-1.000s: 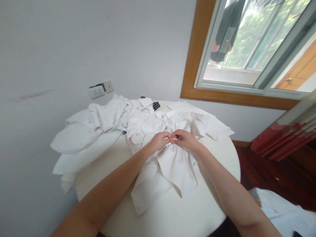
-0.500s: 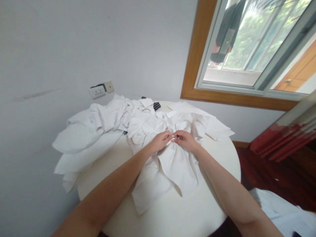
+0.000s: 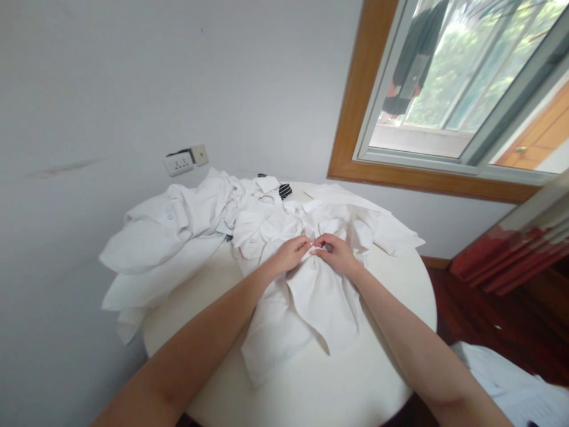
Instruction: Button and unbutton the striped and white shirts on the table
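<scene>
A white shirt (image 3: 320,296) lies rumpled across the round table, its lower edge spread toward me. My left hand (image 3: 291,254) pinches the fabric near the shirt's middle. Right beside it, my right hand (image 3: 334,252) grips the same spot between thumb and fingers, the fingertips of both hands nearly touching. Whatever small detail sits between the fingertips, such as a button, is too small to make out. Folds of the cloth bunch up just beyond my hands.
More white garments (image 3: 164,219) are heaped at the left, overhanging the table (image 3: 338,385). A black striped cloth (image 3: 285,190) peeks out at the back. The wall holds a socket (image 3: 178,163), and a wood-framed window (image 3: 344,142) stands at right. White items (image 3: 507,379) lie low at right.
The view has shifted slightly, so everything sits a little further right. Both hands keep their pinch on the shirt, with hardly any finger movement visible.
</scene>
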The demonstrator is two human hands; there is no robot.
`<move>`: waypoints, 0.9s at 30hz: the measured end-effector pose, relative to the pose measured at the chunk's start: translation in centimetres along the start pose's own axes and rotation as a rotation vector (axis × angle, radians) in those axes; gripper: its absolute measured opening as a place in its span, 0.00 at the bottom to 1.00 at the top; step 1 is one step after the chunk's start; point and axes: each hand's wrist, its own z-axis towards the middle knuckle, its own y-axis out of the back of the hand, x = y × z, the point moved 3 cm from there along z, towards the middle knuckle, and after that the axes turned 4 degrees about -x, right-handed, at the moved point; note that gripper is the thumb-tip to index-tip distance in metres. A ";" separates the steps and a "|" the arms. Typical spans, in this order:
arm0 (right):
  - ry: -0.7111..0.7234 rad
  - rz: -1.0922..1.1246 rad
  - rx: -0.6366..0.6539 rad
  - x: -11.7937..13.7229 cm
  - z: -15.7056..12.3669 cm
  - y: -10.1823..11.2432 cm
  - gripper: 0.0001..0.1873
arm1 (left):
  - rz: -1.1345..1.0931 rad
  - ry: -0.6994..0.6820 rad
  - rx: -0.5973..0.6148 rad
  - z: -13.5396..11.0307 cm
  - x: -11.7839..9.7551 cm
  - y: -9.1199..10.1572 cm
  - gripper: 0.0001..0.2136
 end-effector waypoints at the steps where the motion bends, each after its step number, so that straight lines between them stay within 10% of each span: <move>1: 0.008 -0.005 -0.003 0.0 0.0 0.0 0.11 | 0.000 0.003 -0.003 0.0 0.1 0.0 0.14; 14: 0.343 -0.438 0.064 3.0 -0.1 0.5 0.04 | -0.157 0.006 -0.032 0.5 0.1 0.2 0.12; 27: 0.272 -0.270 0.019 2.3 0.0 0.2 0.03 | -0.232 0.071 0.052 0.2 0.7 0.3 0.10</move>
